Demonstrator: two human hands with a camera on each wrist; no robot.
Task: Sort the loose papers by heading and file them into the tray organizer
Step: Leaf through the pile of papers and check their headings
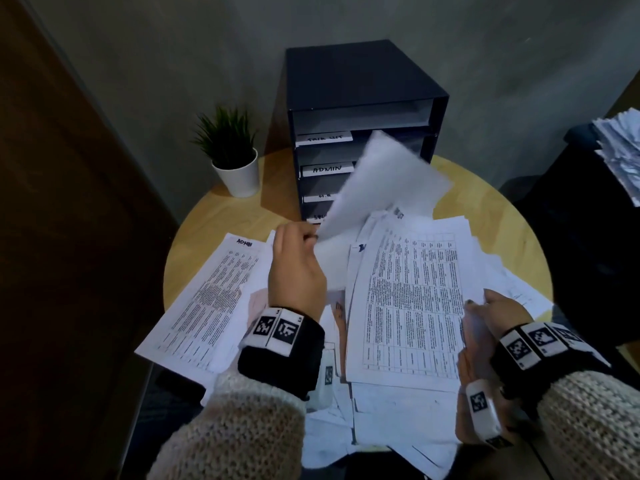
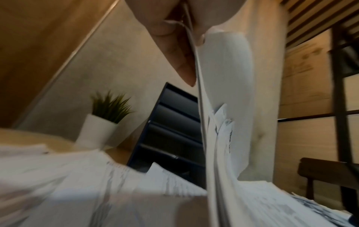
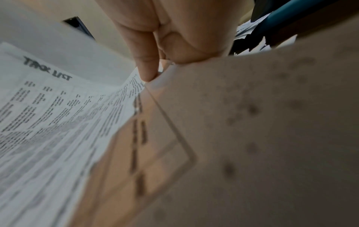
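Round wooden table (image 1: 485,209): our left hand (image 1: 298,268) pinches a lifted sheet (image 1: 381,181), our right hand (image 1: 491,313) grips the paper stack (image 1: 408,306) beside the tray organizer (image 1: 360,109)

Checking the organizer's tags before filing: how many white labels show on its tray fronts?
4, stacked down the organizer: a blurred top one, ADMIN, a third partly hidden, and a fourth mostly behind the lifted sheet. The sheet may hide more.

The head view is dim and bluish, dark toward its bowed edges, and the lifted sheet (image 1: 377,188) is smeared by motion. Both wrist views look warmer and heavily blurred: papers (image 2: 77,184) streak past the left wrist, while the nearest page (image 3: 252,138) at the right wrist lies shadowed and out of focus
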